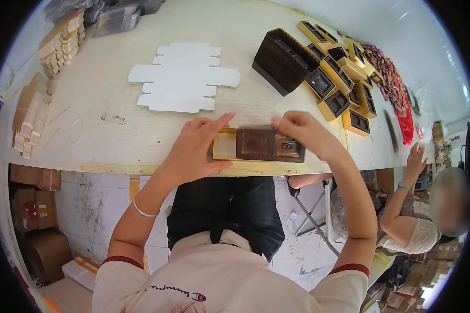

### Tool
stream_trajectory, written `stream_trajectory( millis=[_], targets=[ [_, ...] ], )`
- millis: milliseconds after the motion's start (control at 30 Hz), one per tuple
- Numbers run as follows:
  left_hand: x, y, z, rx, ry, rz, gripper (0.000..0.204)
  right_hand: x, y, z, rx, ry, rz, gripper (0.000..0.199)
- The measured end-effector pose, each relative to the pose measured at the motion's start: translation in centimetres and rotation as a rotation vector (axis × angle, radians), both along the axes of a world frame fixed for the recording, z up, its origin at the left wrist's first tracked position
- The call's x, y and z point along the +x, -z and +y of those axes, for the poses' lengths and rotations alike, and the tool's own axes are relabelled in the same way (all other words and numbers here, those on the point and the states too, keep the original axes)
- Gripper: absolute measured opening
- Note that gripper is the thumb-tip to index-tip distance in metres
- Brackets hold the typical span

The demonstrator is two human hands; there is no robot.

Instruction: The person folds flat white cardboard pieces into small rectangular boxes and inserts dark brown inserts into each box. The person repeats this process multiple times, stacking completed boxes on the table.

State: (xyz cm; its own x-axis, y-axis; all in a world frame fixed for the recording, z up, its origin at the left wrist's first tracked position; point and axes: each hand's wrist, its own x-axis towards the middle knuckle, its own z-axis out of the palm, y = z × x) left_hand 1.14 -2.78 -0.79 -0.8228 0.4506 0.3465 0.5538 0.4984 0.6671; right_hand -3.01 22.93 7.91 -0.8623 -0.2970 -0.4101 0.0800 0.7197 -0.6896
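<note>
A shallow gold box (225, 145) lies at the table's front edge. My left hand (196, 146) is around its left end, thumb along the near side and index finger stretched past the far side. A dark brown plastic tray (255, 144) with moulded compartments covers the middle and right of the box and reaches past its right part; whether it is fully inside I cannot tell. My right hand (304, 130) is closed at the tray's far right edge, its fingertips slightly blurred. Beyond my hands lies a flat white die-cut box blank (185, 75).
A stack of dark plastic trays (284, 60) stands at the back right, beside several gold boxes with dark trays (339, 75). Small wrapped pieces (389, 78) are heaped farther right. Folded cartons (31, 115) line the left edge. Another person's arm (402, 201) is at the right.
</note>
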Motion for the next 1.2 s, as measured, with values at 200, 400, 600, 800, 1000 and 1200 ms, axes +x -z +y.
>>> stream_trajectory(
  millis=[200,400,600,800,1000,1200],
  targets=[
    [0.5,-1.4,0.7,-0.145,0.036,-0.003,0.082,-0.4,2.3,-2.1,0.155,-0.042,0.165,0.061],
    [-0.6,-1.5,-0.1,-0.088,0.12,-0.141,0.072,2.3,-0.2,-1.6,0.063,-0.2,0.426,0.054],
    [-2.0,-2.3,-0.1,-0.182,0.217,-0.216,0.077,5.1,2.3,1.2,-0.225,-0.376,0.5,0.027],
    [-1.3,-2.6,0.8,-0.287,0.134,-0.091,0.091,5.0,3.4,0.6,-0.335,-0.341,0.488,0.023],
    [-1.7,-3.0,1.7,-0.289,0.161,-0.007,0.09,5.2,4.8,-1.4,-0.388,-0.319,0.595,0.029],
    [-2.3,-3.3,1.9,-0.303,0.22,-0.057,0.082,4.7,5.2,-0.1,-0.324,-0.343,0.567,0.034]
  ],
)
